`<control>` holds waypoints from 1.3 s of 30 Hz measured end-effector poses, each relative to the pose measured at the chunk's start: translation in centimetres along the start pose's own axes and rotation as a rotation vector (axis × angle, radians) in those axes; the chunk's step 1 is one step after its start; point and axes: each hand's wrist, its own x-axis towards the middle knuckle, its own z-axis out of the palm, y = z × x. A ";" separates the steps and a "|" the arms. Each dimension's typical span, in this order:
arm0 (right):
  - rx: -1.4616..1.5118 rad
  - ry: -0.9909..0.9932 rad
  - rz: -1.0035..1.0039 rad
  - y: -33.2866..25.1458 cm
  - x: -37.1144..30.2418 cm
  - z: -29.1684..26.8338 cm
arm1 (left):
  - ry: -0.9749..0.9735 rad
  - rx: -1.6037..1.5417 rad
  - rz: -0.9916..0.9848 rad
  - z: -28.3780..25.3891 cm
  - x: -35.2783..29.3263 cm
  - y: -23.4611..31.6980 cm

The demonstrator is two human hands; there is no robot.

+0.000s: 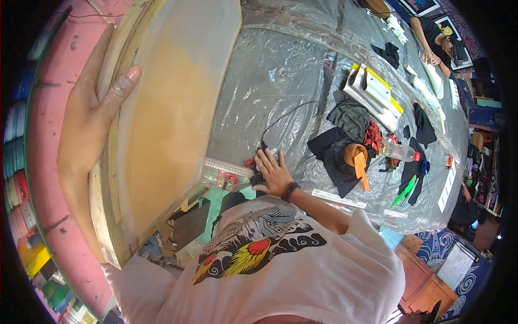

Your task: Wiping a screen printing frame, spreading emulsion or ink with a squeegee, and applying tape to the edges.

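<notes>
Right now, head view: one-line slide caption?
Left hand grips a wood-framed mesh screen upright; right hand rests on the plastic-covered table.

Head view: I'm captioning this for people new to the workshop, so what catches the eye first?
The big wooden-framed screen with orange-tinted mesh fills the left, held upright by the left hand. The right hand rests on a black device on the plastic-covered table. An orange cup stands among black cloths further right.
</notes>
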 end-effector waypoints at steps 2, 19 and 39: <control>0.010 -0.004 -0.018 1.4 0.5 -0.4 | -0.002 -0.010 -0.006 0.1 -0.1 -0.2; -0.052 0.211 0.135 9.7 11.8 -3.9 | 0.028 0.052 0.001 -0.3 -0.3 -1.2; -0.187 0.503 0.367 20.9 22.5 -6.9 | 0.014 0.075 -0.030 -1.7 0.0 -1.3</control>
